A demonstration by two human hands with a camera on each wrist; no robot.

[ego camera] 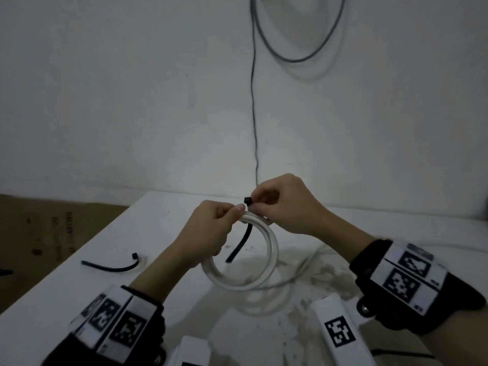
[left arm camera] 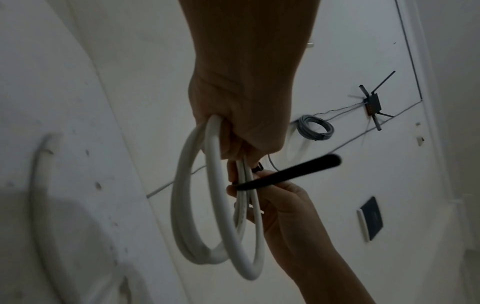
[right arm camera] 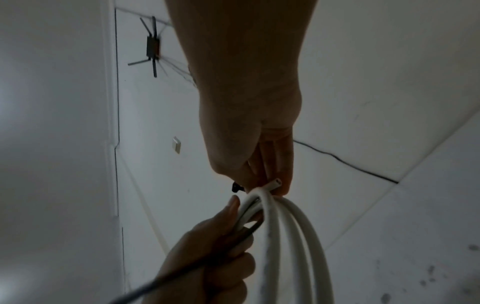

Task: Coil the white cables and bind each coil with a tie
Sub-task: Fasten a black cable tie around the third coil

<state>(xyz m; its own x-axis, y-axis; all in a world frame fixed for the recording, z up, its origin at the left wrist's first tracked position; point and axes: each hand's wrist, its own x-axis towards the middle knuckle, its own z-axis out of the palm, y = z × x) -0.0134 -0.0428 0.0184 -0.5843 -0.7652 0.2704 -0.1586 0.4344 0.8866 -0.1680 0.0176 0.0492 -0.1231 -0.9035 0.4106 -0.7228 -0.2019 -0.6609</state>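
Just below the centre of the head view, both hands meet above a white table (ego camera: pixel 111 249) and hold up a coil of white cable (ego camera: pixel 266 262), its loop hanging down toward the camera. The left hand (ego camera: pixel 208 233) has its fingers curled round the upper left of the coil, the thumb pressed on top. The right hand (ego camera: pixel 287 207) pinches the square head of a black tie (ego camera: pixel 241 245) between thumb and fingertip at the coil's top, and the tie's strap passes behind the cable and hangs free inside the loop. In the left wrist view the strap crosses the bunched strands and sticks out to the right, blurred. The right wrist view shows the cut cable end poking out by the right fingers. A second black tie (ego camera: pixel 111 266) lies curved on the table at the lower left of the frame, well apart from the hands. More loose white cable (ego camera: pixel 303 270) trails on the table beneath and to the right of the coil. A brown cardboard sheet (ego camera: pixel 45 228) sits off the table's left edge. On the wall behind, a thin grey wire (ego camera: pixel 254 107) drops from the upper centre, beside a hanging grey loop (ego camera: pixel 298 59).
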